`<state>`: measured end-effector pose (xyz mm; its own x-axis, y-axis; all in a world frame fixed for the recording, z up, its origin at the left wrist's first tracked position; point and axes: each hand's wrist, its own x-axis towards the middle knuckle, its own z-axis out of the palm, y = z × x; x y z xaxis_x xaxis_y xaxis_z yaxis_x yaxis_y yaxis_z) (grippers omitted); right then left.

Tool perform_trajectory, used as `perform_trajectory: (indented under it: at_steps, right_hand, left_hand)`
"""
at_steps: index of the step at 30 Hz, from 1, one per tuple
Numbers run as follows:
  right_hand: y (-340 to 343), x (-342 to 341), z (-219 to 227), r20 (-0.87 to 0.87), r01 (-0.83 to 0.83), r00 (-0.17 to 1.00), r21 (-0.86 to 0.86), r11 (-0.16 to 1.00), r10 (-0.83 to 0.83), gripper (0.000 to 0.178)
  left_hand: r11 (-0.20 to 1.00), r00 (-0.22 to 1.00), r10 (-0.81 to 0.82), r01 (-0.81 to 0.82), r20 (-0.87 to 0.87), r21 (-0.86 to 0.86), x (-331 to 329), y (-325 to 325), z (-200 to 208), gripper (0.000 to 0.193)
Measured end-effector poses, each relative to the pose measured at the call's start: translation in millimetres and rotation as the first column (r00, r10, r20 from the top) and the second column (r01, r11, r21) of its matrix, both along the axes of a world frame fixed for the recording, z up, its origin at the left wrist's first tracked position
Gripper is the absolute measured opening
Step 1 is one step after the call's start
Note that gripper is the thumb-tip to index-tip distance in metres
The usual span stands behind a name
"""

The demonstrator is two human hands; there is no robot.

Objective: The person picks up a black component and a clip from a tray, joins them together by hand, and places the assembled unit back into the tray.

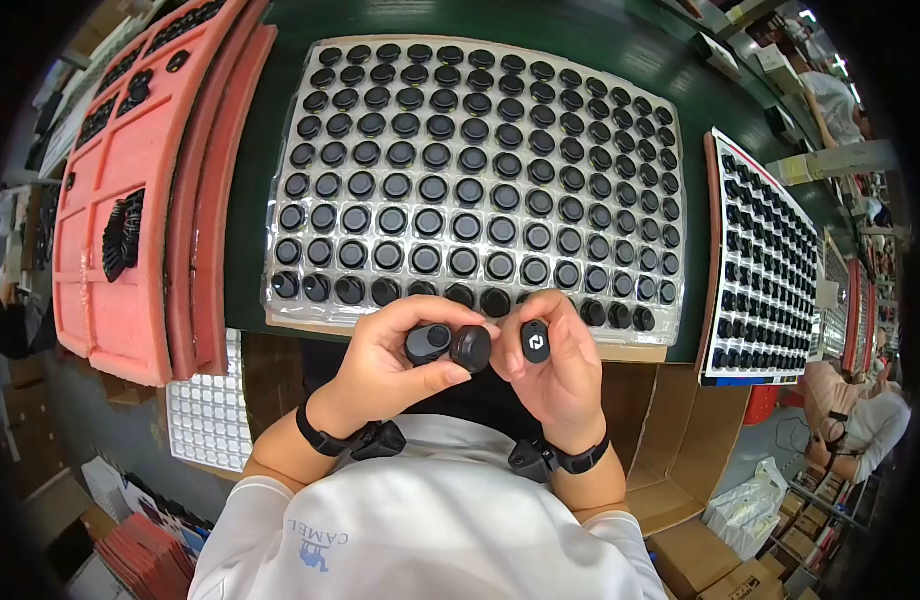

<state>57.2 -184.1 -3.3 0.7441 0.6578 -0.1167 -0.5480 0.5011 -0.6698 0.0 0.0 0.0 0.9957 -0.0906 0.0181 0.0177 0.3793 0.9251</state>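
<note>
My left hand [385, 355] is closed around a dark grey rounded piece [427, 344] and a round black knob-like part [471, 350], side by side between thumb and fingers. In my right hand [565, 375] a small oval black piece [535, 342] with a white mark is gripped by the fingers. Both hands are close together, over the near edge of a clear plastic tray [590, 345]. Rows of round black parts [467, 225] fill the tray's pockets. I cannot tell whether the parts in my left hand are joined.
Stacked pink foam trays [120, 230] holding black parts stand at the left of the green table [255, 180]. Another filled tray [765, 260] lies to the right. An open cardboard box [680, 440] is below the table edge. Another person [860, 420] is at far right.
</note>
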Motion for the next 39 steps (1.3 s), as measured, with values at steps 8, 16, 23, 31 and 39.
perform_trajectory:
  at_steps: [8,16,23,31,39]
  right_hand:
    - [-0.3,-3.9,16.1,0.668,0.347,0.742,-0.305,0.887,-0.06,0.036]
    - [7.3,-8.3,10.8,0.464,0.231,0.874,-0.137,0.963,-0.143,0.019]
    - [2.5,-6.4,8.8,0.437,0.156,0.891,-0.043,0.987,-0.122,0.02]
    - [4.2,-5.6,7.3,0.569,0.208,0.81,-0.047,0.977,-0.145,0.02]
    - [2.6,-4.1,7.8,0.729,0.259,0.684,-0.233,0.937,-0.007,0.027]
  left_hand:
    - [0.901,0.932,0.051,-0.198,0.359,0.387,4.4,-4.6,9.1,0.04]
    - [0.9,0.91,0.006,-0.185,0.414,0.395,2.8,-6.2,12.7,0.039]
    - [0.897,0.898,0.017,-0.207,0.439,0.389,3.3,-6.6,11.4,0.04]
    - [0.882,0.89,0.018,-0.229,0.456,0.411,4.5,-8.1,8.5,0.041]
    - [0.897,0.896,-0.008,-0.19,0.444,0.399,7.7,-6.6,11.1,0.04]
